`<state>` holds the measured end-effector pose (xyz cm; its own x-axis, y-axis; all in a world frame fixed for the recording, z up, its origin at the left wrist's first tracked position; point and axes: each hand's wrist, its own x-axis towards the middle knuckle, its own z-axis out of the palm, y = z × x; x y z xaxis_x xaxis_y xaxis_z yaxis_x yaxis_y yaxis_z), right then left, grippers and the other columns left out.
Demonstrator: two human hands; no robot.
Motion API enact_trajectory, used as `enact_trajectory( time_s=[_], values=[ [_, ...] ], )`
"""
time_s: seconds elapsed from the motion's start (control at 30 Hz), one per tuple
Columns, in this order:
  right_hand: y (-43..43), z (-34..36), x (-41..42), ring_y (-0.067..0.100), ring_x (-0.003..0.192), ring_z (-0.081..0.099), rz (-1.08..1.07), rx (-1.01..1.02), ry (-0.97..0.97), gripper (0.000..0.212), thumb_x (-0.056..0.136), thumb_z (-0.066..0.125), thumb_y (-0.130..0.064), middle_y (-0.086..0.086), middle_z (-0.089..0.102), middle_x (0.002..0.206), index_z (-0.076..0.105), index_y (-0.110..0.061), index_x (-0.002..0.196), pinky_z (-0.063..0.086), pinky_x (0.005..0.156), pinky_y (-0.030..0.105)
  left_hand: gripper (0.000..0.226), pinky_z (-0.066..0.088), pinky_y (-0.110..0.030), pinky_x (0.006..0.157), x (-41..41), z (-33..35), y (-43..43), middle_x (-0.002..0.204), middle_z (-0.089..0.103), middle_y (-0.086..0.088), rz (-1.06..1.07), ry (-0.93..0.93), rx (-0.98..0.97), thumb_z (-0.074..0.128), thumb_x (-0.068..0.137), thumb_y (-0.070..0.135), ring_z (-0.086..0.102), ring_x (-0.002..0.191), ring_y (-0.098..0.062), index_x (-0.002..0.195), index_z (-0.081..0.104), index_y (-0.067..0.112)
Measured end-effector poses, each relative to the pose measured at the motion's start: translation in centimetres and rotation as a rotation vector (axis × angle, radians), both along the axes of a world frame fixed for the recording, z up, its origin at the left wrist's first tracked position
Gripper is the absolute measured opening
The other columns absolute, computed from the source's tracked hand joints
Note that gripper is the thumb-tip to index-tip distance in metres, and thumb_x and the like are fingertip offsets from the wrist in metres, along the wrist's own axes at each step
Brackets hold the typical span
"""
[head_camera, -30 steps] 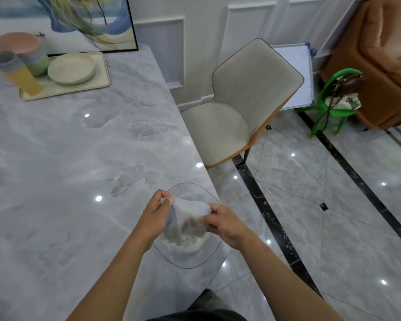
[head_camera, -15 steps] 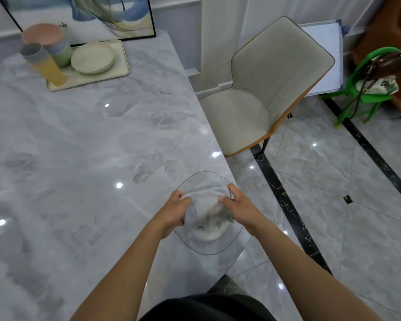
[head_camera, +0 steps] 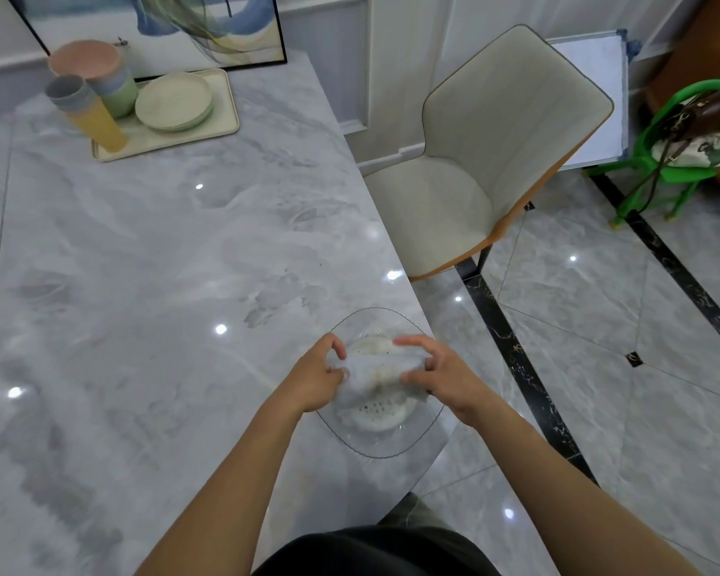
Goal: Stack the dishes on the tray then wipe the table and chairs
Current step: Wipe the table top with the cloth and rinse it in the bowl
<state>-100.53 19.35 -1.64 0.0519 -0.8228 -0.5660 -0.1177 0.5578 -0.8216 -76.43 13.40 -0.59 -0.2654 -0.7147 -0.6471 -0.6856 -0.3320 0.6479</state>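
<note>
Cloth (head_camera: 375, 378) — pale, crumpled and stained — is stretched between both hands just above a clear bowl (head_camera: 416, 440) with a white perforated insert, near the worktop's (head_camera: 142, 284) right edge. Left hand (head_camera: 319, 378) pinches the cloth's left end between thumb and fingers; right hand (head_camera: 441, 374) pinches the right end, fingers curled over it. Far back on the worktop sits a tray (head_camera: 225, 118) carrying stacked plates (head_camera: 174, 101), stacked bowls (head_camera: 96, 74) and stacked cups (head_camera: 86, 110). A beige chair (head_camera: 474, 160) stands just beside the worktop — a green chair (head_camera: 674, 168) further off.
</note>
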Motion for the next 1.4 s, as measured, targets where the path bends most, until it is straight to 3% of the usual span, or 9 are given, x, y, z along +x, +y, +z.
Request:
enact_trajectory(
  time_s=[0.13, 0.23, 0.37, 0.5, 0.67, 0.73, 0.87, 1.17, 1.4],
  values=[
    [-0.2, 0.2, 0.4, 0.011, 0.119, 0.06, 0.213, -0.069, 0.289, 0.042, 0.082, 0.082, -0.012, -0.007, 0.062, 0.128, 0.071, -0.033, 0.117, 0.054, 0.101, 0.03, 0.027, 0.038, -0.027, 0.057, -0.9, 1.1, 0.0, 0.082, 0.052, 0.002, -0.156, -0.049, -0.012, 0.07, 0.091, 0.024, 0.046, 0.064, -0.015, 0.112, 0.055, 0.029],
    [-0.6, 0.6, 1.0, 0.014, 0.112, 0.058, 0.355, -0.09, 0.499, 0.052, 0.081, 0.082, -0.016, -0.005, 0.058, 0.126, 0.063, -0.029, 0.127, 0.051, 0.09, 0.024, 0.043, 0.045, -0.029, 0.063, -1.9, 1.3, 0.2, 0.097, 0.059, 0.007, -0.227, -0.182, -0.078, 0.082, 0.077, 0.027, 0.059, 0.082, -0.015, 0.109, 0.055, 0.03],
    [-1.0, 0.5, 2.2, 0.024, 0.101, 0.058, 0.468, -0.131, 0.757, 0.044, 0.085, 0.078, -0.023, 0.003, 0.048, 0.117, 0.062, -0.024, 0.126, 0.048, 0.082, 0.028, 0.027, 0.047, -0.031, 0.068, -2.9, 0.1, 0.6, 0.102, 0.062, 0.003, -0.31, -0.349, -0.283, 0.073, 0.087, 0.026, 0.06, 0.089, -0.02, 0.109, 0.058, 0.029],
    [-0.8, -0.4, 2.3, 0.018, 0.082, 0.051, 0.393, -0.211, 0.811, 0.016, 0.093, 0.069, -0.026, -0.001, 0.041, 0.106, 0.071, -0.019, 0.107, 0.038, 0.065, 0.023, 0.009, 0.049, -0.032, 0.067, -2.7, -1.0, 1.2, 0.102, 0.059, -0.001, -0.285, -0.342, -0.387, 0.056, 0.099, 0.025, 0.059, 0.088, -0.022, 0.104, 0.063, 0.027],
    [-0.3, -1.3, 1.3, 0.01, 0.108, 0.043, 0.351, -0.33, 0.754, 0.018, 0.095, 0.071, -0.029, -0.006, 0.045, 0.125, 0.074, -0.015, 0.107, 0.045, 0.086, 0.026, 0.016, 0.052, -0.034, 0.083, -1.8, -1.6, 1.6, 0.114, 0.045, 0.002, -0.24, -0.275, -0.5, 0.057, 0.101, 0.028, 0.044, 0.109, -0.018, 0.108, 0.068, 0.018],
    [-0.4, -1.2, 1.1, 0.011, 0.096, 0.057, 0.311, -0.357, 0.653, 0.007, 0.094, 0.07, -0.024, -0.007, 0.061, 0.109, 0.072, -0.018, 0.097, 0.048, 0.079, 0.03, 0.014, 0.05, -0.029, 0.087, -1.6, -1.5, 1.5, 0.117, 0.054, 0.007, -0.229, -0.182, -0.502, 0.058, 0.1, 0.023, 0.05, 0.111, -0.015, 0.105, 0.068, 0.015],
    [-0.8, -0.6, 0.9, 0.012, 0.071, 0.061, 0.167, -0.29, 0.53, 0.007, 0.095, 0.064, -0.019, -0.006, 0.066, 0.077, 0.064, -0.022, 0.089, 0.052, 0.064, 0.038, 0.008, 0.04, -0.016, 0.055, -1.7, -0.6, 1.3, 0.081, 0.065, 0.007, -0.097, -0.002, -0.361, 0.056, 0.1, 0.022, 0.059, 0.07, -0.014, 0.095, 0.061, 0.026],
    [-0.6, -0.9, 4.0, 0.009, 0.081, 0.057, -0.016, -0.303, 0.548, 0.026, 0.084, 0.077, -0.023, -0.004, 0.058, 0.094, 0.057, -0.021, 0.101, 0.046, 0.067, 0.02, 0.029, 0.061, -0.054, 0.079, -4.1, -1.1, 2.1, 0.085, 0.06, -0.011, 0.478, 0.149, 0.111, 0.06, 0.081, 0.034, 0.061, 0.076, -0.023, 0.088, 0.057, 0.006],
    [0.2, -0.9, 4.7, 0.003, 0.081, 0.054, 0.101, -0.43, 0.493, 0.021, 0.086, 0.07, -0.022, -0.015, 0.052, 0.092, 0.071, -0.023, 0.107, 0.046, 0.07, 0.021, 0.043, 0.059, -0.05, 0.089, -5.1, -0.4, 2.4, 0.102, 0.075, -0.027, 0.691, 0.542, 0.458, 0.038, 0.099, 0.022, 0.071, 0.084, -0.033, 0.116, 0.069, -0.002]
  ],
)
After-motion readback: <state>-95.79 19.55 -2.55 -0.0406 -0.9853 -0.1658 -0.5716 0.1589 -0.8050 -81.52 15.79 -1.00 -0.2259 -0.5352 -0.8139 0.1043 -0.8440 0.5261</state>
